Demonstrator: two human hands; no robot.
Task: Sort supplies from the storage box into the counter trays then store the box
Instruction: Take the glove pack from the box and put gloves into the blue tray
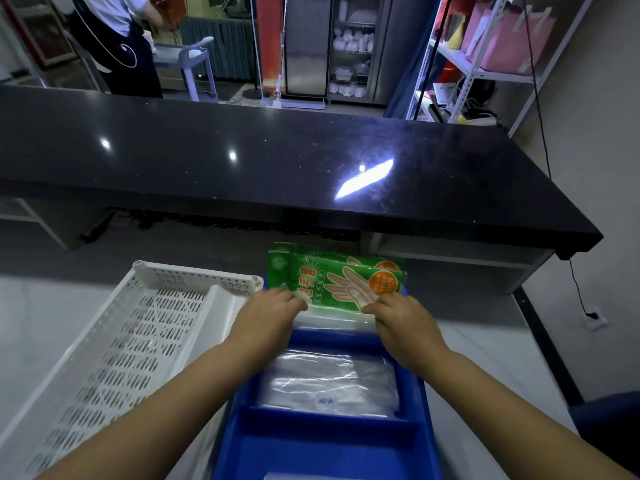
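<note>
A blue divided tray (329, 431) lies in front of me on the white counter. Green packs of disposable gloves (332, 275) stand upright in its far compartment. My left hand (266, 320) holds the packs' lower left edge, and my right hand (405, 323) pinches their lower right edge. The middle compartment holds a stack of clear plastic bags (329, 382). The near compartment shows bare blue floor, with something clear at the bottom edge of the view. A white perforated basket (114, 341) sits empty to the left of the blue tray.
A black raised countertop (277, 161) runs across behind the work surface. A person stands beyond it at the far left (114, 43). A metal shelf unit (485, 57) with pink bags stands at the far right. A steel cabinet (332, 46) is at the back.
</note>
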